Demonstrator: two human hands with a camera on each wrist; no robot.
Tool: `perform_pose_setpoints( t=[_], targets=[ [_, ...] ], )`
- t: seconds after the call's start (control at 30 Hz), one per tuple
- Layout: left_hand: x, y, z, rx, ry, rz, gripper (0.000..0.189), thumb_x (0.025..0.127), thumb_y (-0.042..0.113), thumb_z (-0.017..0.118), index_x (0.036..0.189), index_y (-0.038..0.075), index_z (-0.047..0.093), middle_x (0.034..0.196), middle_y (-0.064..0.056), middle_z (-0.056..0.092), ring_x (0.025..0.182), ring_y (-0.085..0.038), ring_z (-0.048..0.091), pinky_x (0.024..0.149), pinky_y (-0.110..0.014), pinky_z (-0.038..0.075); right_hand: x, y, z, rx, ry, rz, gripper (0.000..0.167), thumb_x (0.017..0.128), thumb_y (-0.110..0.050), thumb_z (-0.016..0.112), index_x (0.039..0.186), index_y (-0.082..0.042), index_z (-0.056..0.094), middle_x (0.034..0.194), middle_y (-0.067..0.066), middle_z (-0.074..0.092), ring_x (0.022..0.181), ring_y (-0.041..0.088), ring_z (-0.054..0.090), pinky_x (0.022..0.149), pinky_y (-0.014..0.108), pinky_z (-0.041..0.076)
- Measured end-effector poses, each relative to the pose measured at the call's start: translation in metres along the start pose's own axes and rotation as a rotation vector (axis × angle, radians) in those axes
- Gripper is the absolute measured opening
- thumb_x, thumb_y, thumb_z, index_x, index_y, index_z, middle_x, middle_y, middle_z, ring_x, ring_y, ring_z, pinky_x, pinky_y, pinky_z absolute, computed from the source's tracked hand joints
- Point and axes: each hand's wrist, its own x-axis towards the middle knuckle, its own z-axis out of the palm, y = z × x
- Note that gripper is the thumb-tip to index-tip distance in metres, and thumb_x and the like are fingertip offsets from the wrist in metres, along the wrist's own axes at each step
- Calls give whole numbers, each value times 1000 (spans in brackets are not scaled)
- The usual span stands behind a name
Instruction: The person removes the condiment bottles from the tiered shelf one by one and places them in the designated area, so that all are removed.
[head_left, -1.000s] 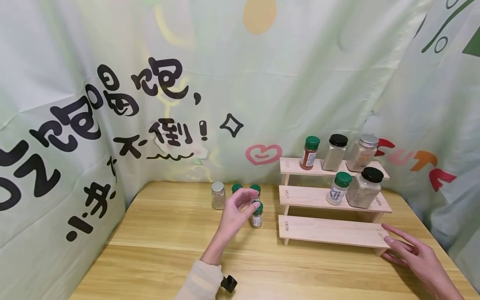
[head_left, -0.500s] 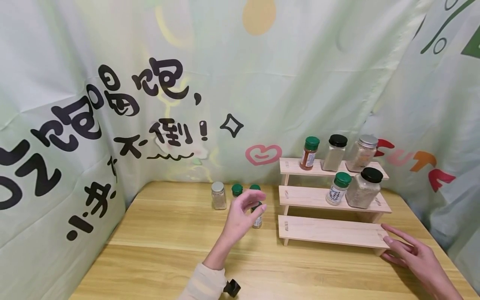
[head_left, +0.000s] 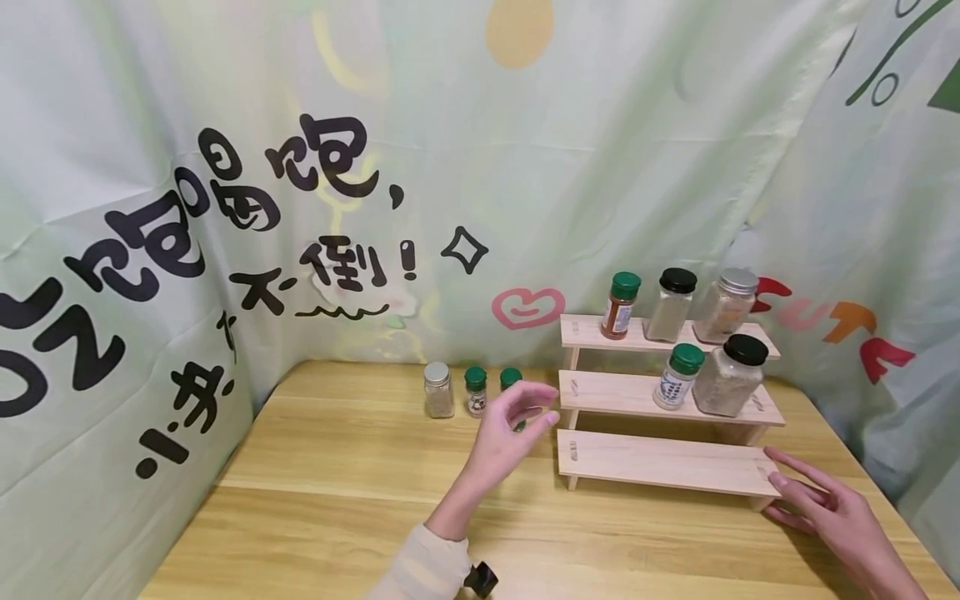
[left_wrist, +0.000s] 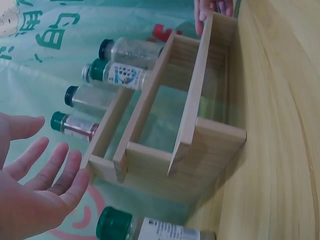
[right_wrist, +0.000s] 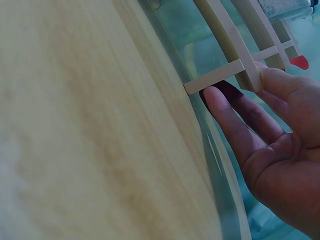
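Observation:
My left hand is raised over the table, fingers relaxed and a little bent, thumb apart, holding nothing. It partly hides two green-capped spice jars; one of them shows its cap behind the knuckles. In the left wrist view, a labelled green-capped jar lies below the fingers. At the right end of a three-tier wooden rack, my right hand touches the lowest board with extended fingers. The right wrist view shows a fingertip by the rack's leg and another finger at the board's end.
Left of the hand stand a silver-capped jar and a green-capped jar. The top tier bears three jars, including a red-filled one. On the middle tier are a white-labelled jar and a black-capped jar. A printed curtain hangs behind.
My left hand has moved right toward the rack, uncovering a green-capped jar on its left and covering more of the front one. My right hand stays at the rack's end.

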Motion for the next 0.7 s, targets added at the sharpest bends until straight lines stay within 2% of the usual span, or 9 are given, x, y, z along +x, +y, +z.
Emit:
perform_pose_setpoints(
  t=[0.2, 0.4, 0.5, 0.7],
  targets=[
    [9, 1, 15, -19, -39, 23, 29, 96, 6, 71, 124, 0, 65, 124, -17, 67, 116, -36, 64, 105, -45, 51, -2, 2, 1, 7, 3, 1, 39, 104, -12, 61, 140, -25, 64, 126, -32, 58, 105, -12, 61, 75, 38, 63],
    [18, 3, 31, -32, -52, 20, 29, 96, 8, 72, 124, 3, 66, 124, -19, 67, 117, -33, 64, 105, -43, 52, 0, 0, 0, -31, 13, 42, 38, 104, -16, 63, 141, -24, 64, 119, -37, 58, 102, -16, 60, 74, 37, 63],
    [24, 6, 39, -49, -66, 24, 29, 97, 9, 72, 125, 3, 66, 125, -21, 66, 118, -32, 64, 105, -43, 51, 1, 0, -1, 1, 0, 23, 39, 104, -13, 61, 143, -20, 62, 122, -34, 60, 104, -15, 60, 74, 37, 63],
    [36, 8, 55, -60, -79, 49, 29, 97, 9, 71, 126, 3, 65, 125, -21, 66, 116, -30, 65, 104, -37, 53, 1, 0, -1, 10, 2, 26, 37, 104, -12, 61, 138, -26, 66, 124, -33, 61, 103, -12, 62, 73, 37, 63]
  ],
)
